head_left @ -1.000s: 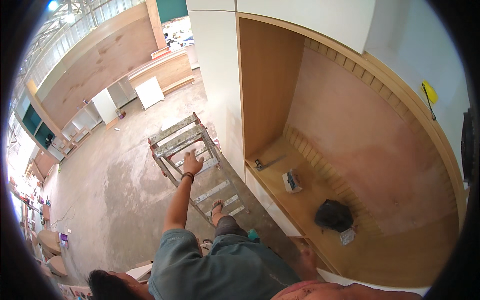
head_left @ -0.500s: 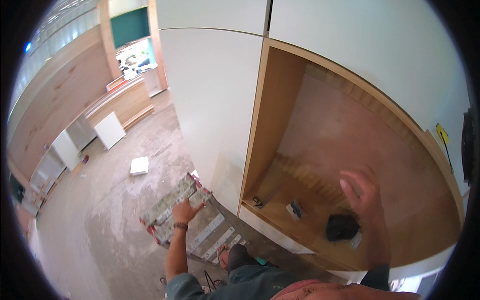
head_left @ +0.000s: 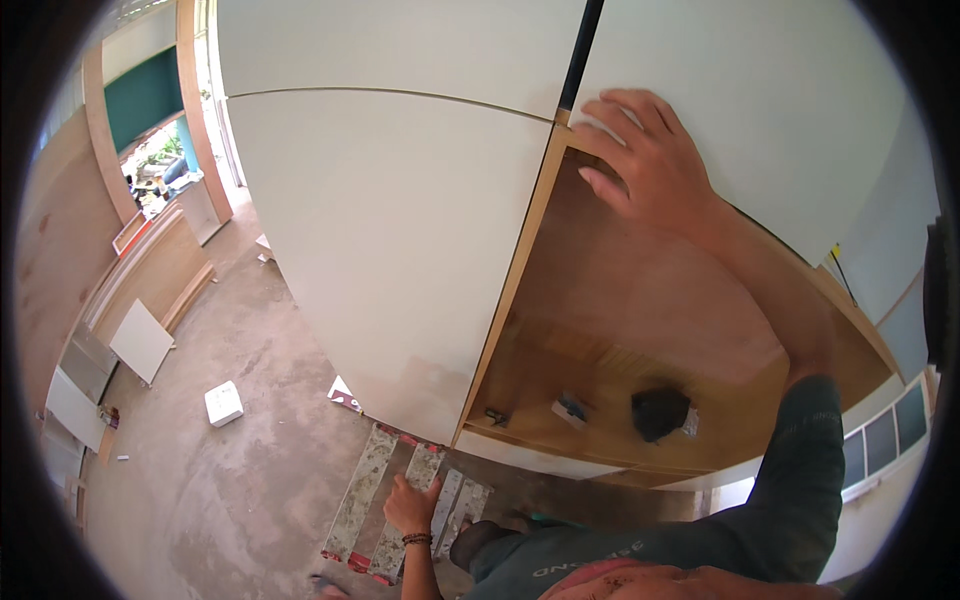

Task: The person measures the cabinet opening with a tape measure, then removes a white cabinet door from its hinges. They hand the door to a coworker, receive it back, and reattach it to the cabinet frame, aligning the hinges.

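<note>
My left hand point(head_left: 408, 508), with a dark bracelet at the wrist, is low down on a worn stepladder point(head_left: 362, 490) with red end caps. Its fingers appear bent over one tread, thumb apart. Raised over the cabinet opening, my right hand point(head_left: 650, 165) is open, with spread, slightly bent fingers. Those fingertips lie across the lower left corner of an upper white door point(head_left: 760, 100); whether they touch it I cannot tell. Below is the open wooden compartment point(head_left: 560, 345), holding a black bundle point(head_left: 660, 412), a small packet point(head_left: 572, 407) and a small dark item point(head_left: 495, 415).
A tall white panel point(head_left: 390, 250) covers the cabinet's left side. On the concrete floor lie a white box point(head_left: 224, 404) and a small carton point(head_left: 345, 395). White boards point(head_left: 143, 340) lean by wooden cabinetwork at the far left. A yellow-and-black item point(head_left: 840, 262) hangs at the right.
My right hand has risen from inside the compartment to the upper door's corner. The view has shifted; my left hand stays at the stepladder.
</note>
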`<action>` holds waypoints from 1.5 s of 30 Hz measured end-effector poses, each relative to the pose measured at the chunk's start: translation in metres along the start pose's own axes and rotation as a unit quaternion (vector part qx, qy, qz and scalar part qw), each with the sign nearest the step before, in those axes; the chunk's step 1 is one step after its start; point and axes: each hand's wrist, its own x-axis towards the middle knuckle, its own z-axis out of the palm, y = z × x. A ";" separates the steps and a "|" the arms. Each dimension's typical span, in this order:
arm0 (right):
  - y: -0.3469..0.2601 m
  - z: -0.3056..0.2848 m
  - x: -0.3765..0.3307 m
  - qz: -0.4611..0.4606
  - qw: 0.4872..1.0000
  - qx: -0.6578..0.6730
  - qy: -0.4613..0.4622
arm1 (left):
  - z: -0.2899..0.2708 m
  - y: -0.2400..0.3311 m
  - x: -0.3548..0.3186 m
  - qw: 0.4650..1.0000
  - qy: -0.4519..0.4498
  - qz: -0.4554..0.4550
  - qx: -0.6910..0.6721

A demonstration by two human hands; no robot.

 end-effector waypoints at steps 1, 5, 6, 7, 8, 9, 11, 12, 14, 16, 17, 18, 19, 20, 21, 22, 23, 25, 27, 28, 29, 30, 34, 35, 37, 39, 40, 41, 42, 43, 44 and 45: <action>0.004 0.003 0.006 -0.009 1.000 -0.021 0.001 | 0.002 -0.003 0.000 1.000 -0.004 0.000 -0.001; 0.017 0.009 0.020 -0.049 0.997 -0.056 -0.013 | 0.003 -0.007 0.000 1.000 -0.019 -0.003 0.000; 0.018 0.008 0.022 -0.046 0.997 -0.058 -0.016 | 0.003 -0.008 0.001 1.000 -0.020 -0.003 -0.002; 0.018 0.007 0.025 -0.043 0.997 -0.060 -0.020 | 0.003 -0.009 0.001 1.000 -0.021 -0.002 -0.003; 0.018 0.006 0.027 -0.040 0.997 -0.062 -0.023 | 0.003 -0.009 0.001 1.000 -0.022 -0.002 -0.006; 0.019 0.006 0.029 -0.037 0.997 -0.070 -0.024 | 0.003 -0.008 0.001 1.000 -0.019 0.001 -0.013; 0.023 0.006 0.032 -0.033 0.995 -0.087 -0.027 | 0.000 -0.007 0.000 0.999 -0.011 0.007 -0.030; 0.024 0.010 0.033 -0.032 0.995 -0.087 -0.027 | -0.002 -0.008 0.000 0.999 -0.014 0.005 -0.029; 0.027 0.015 0.035 -0.030 0.995 -0.088 -0.026 | -0.005 -0.007 0.000 0.999 -0.019 0.000 -0.029; 0.028 0.018 0.037 -0.031 0.995 -0.087 -0.030 | -0.002 -0.007 0.000 0.999 -0.019 -0.005 -0.038; 0.028 0.019 0.037 -0.031 0.995 -0.087 -0.033 | 0.000 -0.007 -0.001 0.999 -0.019 -0.006 -0.042; 0.030 0.020 0.038 -0.031 0.996 -0.079 -0.037 | 0.001 -0.007 0.000 0.999 -0.019 -0.008 -0.041; 0.032 0.020 0.039 -0.030 0.996 -0.071 -0.043 | 0.002 -0.007 0.000 0.999 -0.019 -0.008 -0.039; 0.033 0.020 0.039 -0.029 0.996 -0.064 -0.049 | 0.004 -0.007 -0.001 0.999 -0.020 -0.008 -0.038; 0.033 0.021 0.037 -0.031 0.996 -0.062 -0.049 | 0.007 -0.009 -0.004 0.999 -0.020 -0.008 -0.040; 0.033 0.023 0.040 -0.035 0.996 -0.064 -0.044 | 0.013 -0.011 -0.004 0.999 -0.014 -0.009 -0.046; 0.033 0.024 0.041 -0.039 0.996 -0.068 -0.041 | 0.019 -0.011 -0.005 0.999 -0.008 -0.009 -0.052; 0.034 0.021 0.045 -0.047 0.994 -0.073 -0.070 | 0.017 -0.004 -0.004 0.999 0.025 0.016 -0.041; 0.039 0.015 0.046 -0.057 0.988 -0.091 -0.112 | 0.023 -0.013 -0.009 0.998 -0.051 0.011 -0.026; 0.036 0.021 0.057 -0.069 0.991 -0.080 -0.081 | 0.028 -0.026 -0.009 0.991 -0.128 -0.022 -0.023; 0.034 0.028 0.057 -0.056 0.994 -0.054 -0.071 | 0.034 -0.037 -0.007 0.977 -0.210 -0.044 -0.014; 0.035 0.033 0.051 -0.042 0.996 -0.039 -0.071 | 0.033 -0.037 -0.005 0.977 -0.211 -0.036 -0.024; 0.034 0.016 0.050 -0.062 0.989 -0.092 -0.093 | 0.000 -0.022 -0.007 0.990 -0.131 -0.001 -0.059; 0.030 0.020 0.053 -0.066 0.990 -0.086 -0.088 | -0.005 -0.024 -0.011 0.991 -0.121 -0.005 -0.063; 0.027 0.016 0.052 -0.065 0.987 -0.098 -0.111 | -0.007 -0.023 -0.014 0.990 -0.117 0.002 -0.076; 0.023 0.012 0.053 -0.055 0.981 -0.116 -0.145 | 0.035 -0.034 -0.015 0.991 -0.113 -0.009 -0.067; 0.021 0.010 0.055 -0.056 0.980 -0.130 -0.141 | 0.054 -0.039 -0.015 0.991 -0.114 -0.022 -0.059; 0.021 0.008 0.053 -0.057 0.978 -0.139 -0.144 | 0.065 -0.040 -0.014 0.991 -0.116 -0.033 -0.050; 0.021 0.006 0.052 -0.056 0.977 -0.147 -0.146 | 0.062 -0.039 -0.014 0.992 -0.118 -0.024 -0.046; 0.022 0.006 0.050 -0.056 0.975 -0.154 -0.149 | 0.039 -0.029 -0.013 0.992 -0.121 -0.014 -0.042; 0.022 0.007 0.049 -0.056 0.977 -0.152 -0.138 | 0.026 -0.026 -0.014 0.992 -0.124 -0.007 -0.036; 0.023 0.006 0.049 -0.057 0.979 -0.150 -0.129 | 0.028 -0.028 -0.013 0.991 -0.125 -0.003 -0.038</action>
